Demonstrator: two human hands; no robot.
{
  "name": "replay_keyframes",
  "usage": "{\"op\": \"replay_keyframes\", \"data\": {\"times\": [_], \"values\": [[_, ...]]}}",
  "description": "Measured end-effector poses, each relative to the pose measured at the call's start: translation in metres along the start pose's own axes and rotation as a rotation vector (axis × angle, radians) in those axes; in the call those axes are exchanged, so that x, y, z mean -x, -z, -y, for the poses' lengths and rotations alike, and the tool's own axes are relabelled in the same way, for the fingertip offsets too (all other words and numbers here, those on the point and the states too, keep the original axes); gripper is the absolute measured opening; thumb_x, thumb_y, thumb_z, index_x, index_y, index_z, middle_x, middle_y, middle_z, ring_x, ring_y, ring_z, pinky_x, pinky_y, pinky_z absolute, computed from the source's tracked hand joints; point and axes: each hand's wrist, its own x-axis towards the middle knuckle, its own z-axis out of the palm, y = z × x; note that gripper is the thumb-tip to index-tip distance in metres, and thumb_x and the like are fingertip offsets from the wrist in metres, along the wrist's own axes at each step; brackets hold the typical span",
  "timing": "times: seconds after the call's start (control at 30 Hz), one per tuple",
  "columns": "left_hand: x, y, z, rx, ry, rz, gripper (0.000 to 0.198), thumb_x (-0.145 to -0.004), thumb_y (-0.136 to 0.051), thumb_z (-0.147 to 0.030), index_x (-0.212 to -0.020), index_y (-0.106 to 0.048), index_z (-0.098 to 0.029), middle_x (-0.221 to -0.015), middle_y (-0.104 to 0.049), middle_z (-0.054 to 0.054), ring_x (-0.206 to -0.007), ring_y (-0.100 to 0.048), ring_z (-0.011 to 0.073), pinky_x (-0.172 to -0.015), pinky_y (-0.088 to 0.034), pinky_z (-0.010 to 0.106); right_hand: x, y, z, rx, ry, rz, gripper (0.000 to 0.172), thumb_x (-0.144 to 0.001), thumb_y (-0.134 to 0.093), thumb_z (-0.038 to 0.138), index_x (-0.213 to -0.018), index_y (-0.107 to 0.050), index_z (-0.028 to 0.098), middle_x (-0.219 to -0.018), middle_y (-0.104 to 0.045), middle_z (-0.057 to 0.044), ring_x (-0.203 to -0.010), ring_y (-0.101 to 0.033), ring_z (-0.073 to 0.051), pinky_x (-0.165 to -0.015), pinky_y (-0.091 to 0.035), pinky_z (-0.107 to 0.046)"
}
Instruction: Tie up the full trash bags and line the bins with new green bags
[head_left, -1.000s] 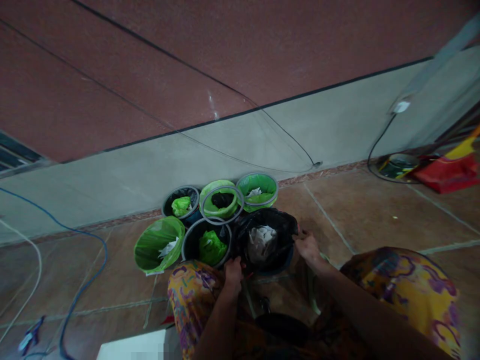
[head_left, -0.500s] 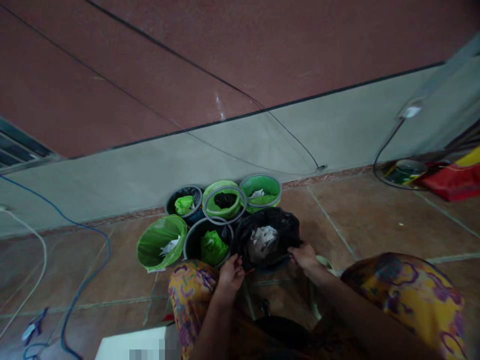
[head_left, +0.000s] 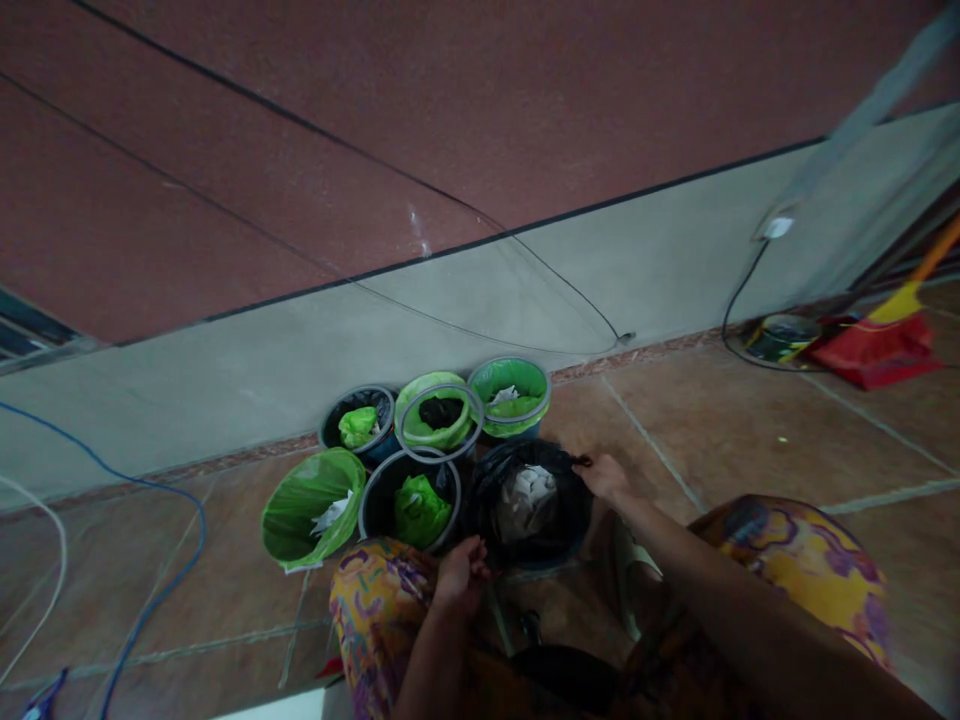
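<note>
Nearest, knees in yellow-and-purple patterned cloth (head_left: 379, 610). Just beyond, left hand (head_left: 459, 577) with grip pinched shut on the near edge of the black plastic bin liner (head_left: 499, 480); right hand (head_left: 604, 477) with grip pinched shut on the far right edge of the same liner. Liner seated in a round bin on the brown tiled floor (head_left: 720, 440), crumpled white paper (head_left: 528, 492) inside. Left of it, touching: dark round bin with green bag inside (head_left: 409, 497), then tilted green-lined bin (head_left: 311, 505). Behind, a row of three small lined bins (head_left: 439, 412) against the grey wall base (head_left: 225, 370). Far right, red dustpan (head_left: 874, 345). Far left, blue cable (head_left: 161, 580) along the floor.
</note>
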Motion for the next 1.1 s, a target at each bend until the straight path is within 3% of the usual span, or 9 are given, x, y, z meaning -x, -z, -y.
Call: {"op": "replay_keyframes", "data": {"times": [0.1,0.27,0.37,0.47,0.57,0.7,0.87,1.0,1.1], "values": [[0.004,0.003,0.000,-0.094,-0.057,0.033,0.019,-0.078,-0.066,-0.020,-0.064,-0.056,-0.013,-0.054,-0.051,-0.004,-0.040,-0.035,0.0015,-0.043,-0.031,0.015,-0.007,0.022,0.011,0.034,0.065,0.077,0.016,-0.079,-0.061,0.022,-0.071,-0.075,0.018,-0.072,-0.073,-0.005,-0.072,-0.068,-0.017,-0.056,-0.040,-0.021],[0.020,0.000,-0.017,-0.208,-0.213,0.077,0.024,-0.070,-0.071,-0.031,-0.062,-0.055,-0.016,-0.054,-0.049,-0.006,-0.042,-0.035,0.0031,-0.045,-0.031,0.019,-0.014,0.055,0.034,-0.116,0.153,0.141,0.020,-0.077,-0.058,0.014,-0.061,-0.069,0.017,-0.054,-0.061,0.000,-0.055,-0.054,-0.010,-0.050,-0.034,-0.021],[0.039,-0.014,-0.032,-0.128,-0.282,0.067,0.026,-0.066,-0.075,-0.029,-0.085,-0.064,-0.016,-0.055,-0.052,-0.006,-0.046,-0.042,0.0059,-0.049,-0.036,0.021,-0.014,0.064,0.046,-0.402,0.043,0.268,0.010,-0.075,-0.059,0.015,-0.068,-0.066,0.016,-0.049,-0.054,0.004,-0.047,-0.047,-0.007,-0.046,-0.035,-0.018],[0.062,-0.033,-0.044,-0.126,-0.488,0.191,0.039,-0.070,-0.074,-0.032,-0.104,-0.066,-0.015,-0.058,-0.057,-0.004,-0.054,-0.050,0.0084,-0.056,-0.039,0.022,-0.007,0.070,0.057,-0.689,0.064,0.347,0.009,-0.069,-0.063,0.014,-0.077,-0.065,0.016,-0.052,-0.057,0.004,-0.048,-0.049,-0.007,-0.046,-0.036,-0.017],[0.080,-0.051,-0.051,-0.186,-0.678,0.338,0.038,-0.077,-0.071,-0.035,-0.108,-0.068,-0.015,-0.067,-0.067,0.001,-0.063,-0.055,0.0101,-0.065,-0.043,0.024,0.003,0.079,0.066,-0.803,0.156,0.399,0.022,-0.066,-0.066,0.015,-0.088,-0.065,0.016,-0.064,-0.065,0.001,-0.059,-0.057,-0.009,-0.055,-0.044,-0.018],[0.093,-0.069,-0.063,-0.279,-0.732,0.414,0.032,-0.079,-0.070,-0.033,-0.105,-0.069,-0.015,-0.078,-0.073,0.004,-0.070,-0.061,0.0123,-0.074,-0.047,0.027,0.010,0.086,0.072,-0.782,0.237,0.491,0.028,-0.067,-0.068,0.021,-0.094,-0.066,0.016,-0.066,-0.063,0.003,-0.060,-0.054,-0.010,-0.057,-0.043,-0.020],[0.087,-0.088,-0.080,-0.404,-0.789,0.453,0.032,-0.079,-0.069,-0.035,-0.106,-0.070,-0.016,-0.078,-0.075,0.005,-0.070,-0.065,0.0135,-0.074,-0.049,0.027,0.006,0.083,0.080,-0.704,0.325,0.494,0.027,-0.068,-0.064,0.020,-0.094,-0.068,0.015,-0.053,-0.053,0.007,-0.051,-0.046,-0.009,-0.050,-0.035,-0.021],[0.064,-0.097,-0.087,-0.496,-0.777,0.344,0.026,-0.072,-0.072,-0.032,-0.091,-0.070,-0.014,-0.064,-0.071,0.002,-0.059,-0.061,0.0122,-0.064,-0.048,0.025,0.009,0.082,0.092,-0.733,0.435,0.524,0.027,-0.071,-0.064,0.021,-0.097,-0.068,0.015,-0.059,-0.058,0.004,-0.055,-0.053,-0.009,-0.054,-0.041,-0.021],[0.058,-0.104,-0.093,-0.534,-0.819,0.319,0.024,-0.076,-0.068,-0.030,-0.095,-0.068,-0.015,-0.063,-0.069,0.000,-0.058,-0.060,0.0113,-0.063,-0.048,0.024,0.018,0.081,0.096,-0.677,0.555,0.594,0.026,-0.072,-0.064,0.021,-0.098,-0.068,0.015,-0.065,-0.062,0.003,-0.059,-0.056,-0.009,-0.057,-0.043,-0.021]]}}
